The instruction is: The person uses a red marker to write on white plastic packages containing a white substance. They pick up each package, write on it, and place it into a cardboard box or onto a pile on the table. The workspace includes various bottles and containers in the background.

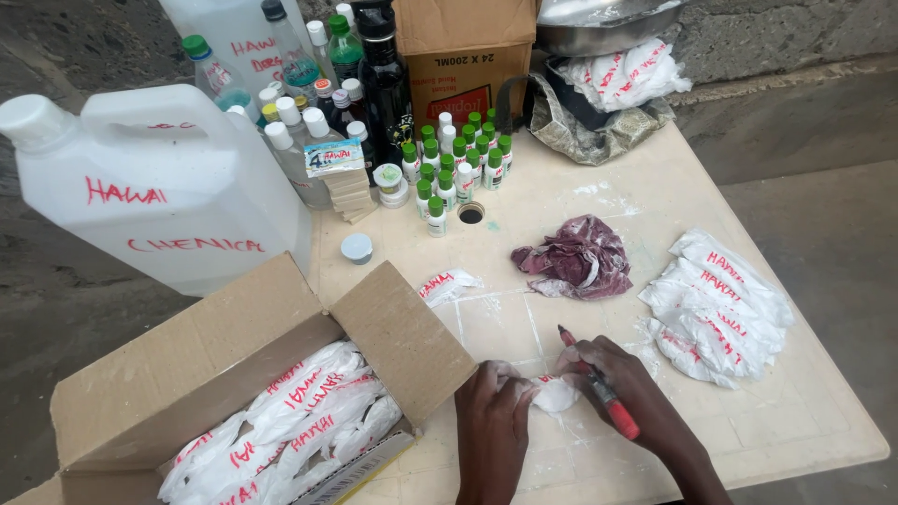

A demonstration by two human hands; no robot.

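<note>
A person is working at a pale table (655, 196) crowded with containers. At the near left corner an open cardboard box (234, 346) is sitting with its flaps spread, packed with white sachets (299, 421) bearing red handwriting. Behind it a big translucent jug (159, 187), capped white, is standing upright, and a second jug (234, 37) is rising at the back edge. Between them and a closed carton (463, 51), tall bottles (323, 84) with green, white and black caps are clustering, while a group of small green-capped vials (458, 159) is standing in front of the carton. A metal bowl (599, 23) is resting at the far edge above a bag (608, 112) holding more white sachets. A loose cap (356, 248) is lying near the big jug, and a single sachet (447, 283) is lying just beyond the box flap. A crumpled maroon cloth (575, 259) is sitting mid-table, and a pile of marked sachets (716, 309) is lying at the right edge.

At the near edge, the left hand (491, 421) is pressing down, fingers curled over one end of a white sachet (555, 393) lying flat on the table between both hands. The right hand (627, 393) is gripping a red marker (599, 388), fingers closed around its barrel, with its tip pointing away towards the cloth while the fingertips are touching the sachet's other end.
</note>
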